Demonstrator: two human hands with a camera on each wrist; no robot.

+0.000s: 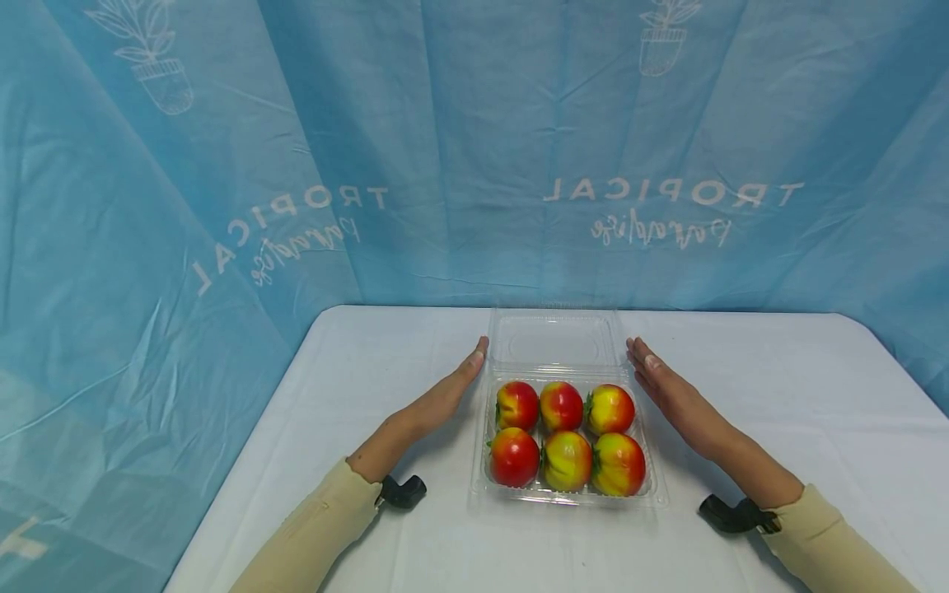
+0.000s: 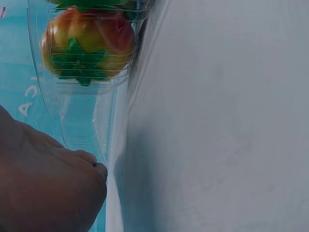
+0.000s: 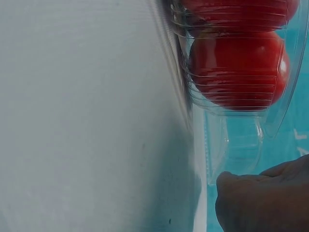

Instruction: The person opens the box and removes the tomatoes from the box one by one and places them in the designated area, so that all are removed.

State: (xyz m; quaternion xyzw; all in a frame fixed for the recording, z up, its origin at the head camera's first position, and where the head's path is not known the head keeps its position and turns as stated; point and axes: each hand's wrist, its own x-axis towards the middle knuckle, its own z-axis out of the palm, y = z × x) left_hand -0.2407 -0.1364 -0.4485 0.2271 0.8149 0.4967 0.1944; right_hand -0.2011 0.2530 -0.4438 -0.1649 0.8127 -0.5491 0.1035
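Note:
A clear plastic clamshell box (image 1: 660,497) lies on the table with its lid (image 1: 552,339) folded back, away from the person. Its tray holds several shiny red-and-yellow tomatoes (image 1: 567,461) in two rows; the left wrist view shows a green leafy top on one tomato (image 2: 79,43). My left hand (image 1: 443,399) is beside the box's left side, fingers straight, fingertips close to the lid's left edge. Mirroring it, my right hand (image 1: 678,403) has straight fingers near the lid's right edge. Both palms face inward, and neither hand holds anything.
A white cloth covers the table (image 1: 801,395). Behind it and on the left hangs a blue curtain (image 1: 489,148) with white lettering and potted-plant prints. Dark wrist-camera mounts (image 1: 404,492) sit at the sleeve cuffs.

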